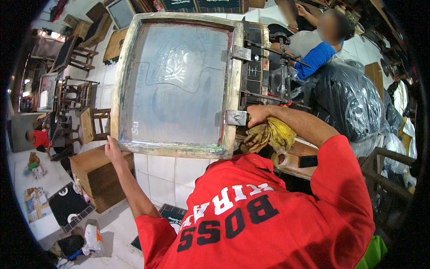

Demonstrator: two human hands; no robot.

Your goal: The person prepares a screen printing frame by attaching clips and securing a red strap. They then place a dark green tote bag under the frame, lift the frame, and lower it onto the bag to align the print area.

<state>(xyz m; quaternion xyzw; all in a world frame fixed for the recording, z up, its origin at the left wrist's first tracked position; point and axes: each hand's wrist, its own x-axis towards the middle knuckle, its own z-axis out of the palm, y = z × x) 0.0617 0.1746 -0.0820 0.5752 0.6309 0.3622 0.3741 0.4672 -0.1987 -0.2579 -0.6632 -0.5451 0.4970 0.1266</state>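
Note:
A large screen-printing frame (117,89) with a worn wooden border and pale mesh is in front of me. Its mesh (179,105) bears a faint light design near the top. My left hand (114,150) grips the frame's near left corner, fingers closed at the edge. Two metal clamps hold the right border. My right hand (257,115) is closed at the end of the nearer clamp (235,117); whatever its fingers grip is hidden. A stained yellow cloth (268,136) hangs bunched just below that hand.
Beyond my right arm lie a large plastic-wrapped black bundle (351,101) and a roll of tape (281,159). A person in a blue sleeve (319,58) sits at the far right. A wooden box (99,179) stands left of my left arm, near a wooden stool (95,125).

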